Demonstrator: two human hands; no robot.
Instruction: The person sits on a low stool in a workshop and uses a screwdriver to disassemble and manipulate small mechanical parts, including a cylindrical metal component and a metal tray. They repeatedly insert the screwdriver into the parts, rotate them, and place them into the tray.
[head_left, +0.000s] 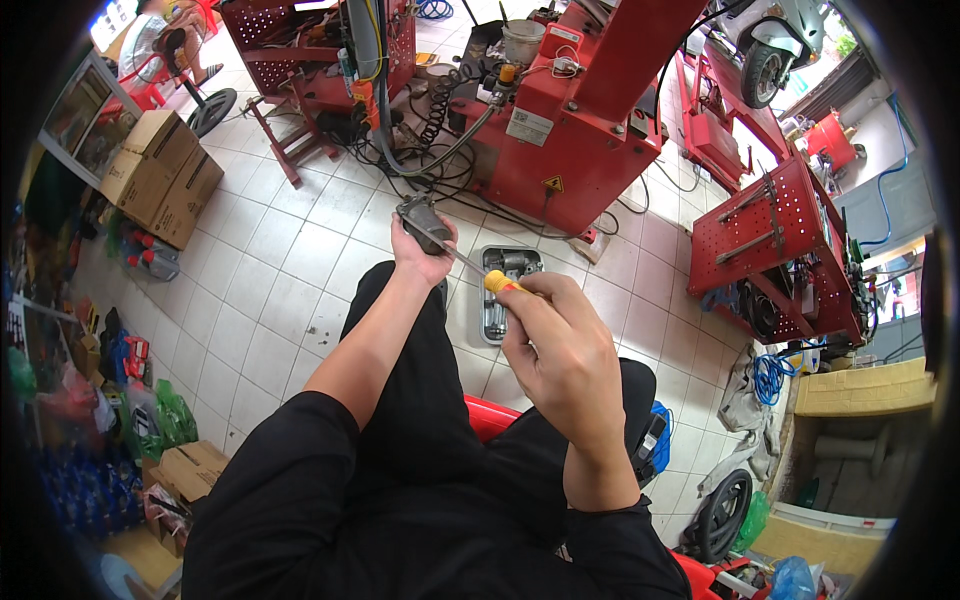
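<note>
Below the screwdriver (501, 284), a tray (483, 324) holds metal parts (515, 262).

The floor (270, 255) is laid with pale square tiles divided by thin dark joints. Cardboard boxes (160, 185) are stacked at the left, beside a glass-paned frame (85, 120). One red perforated cabinet (398, 50) is set toward the upper left; a red perforated trolley (740, 228) is stood at the right. Bright light is seen along the upper edges.
</note>
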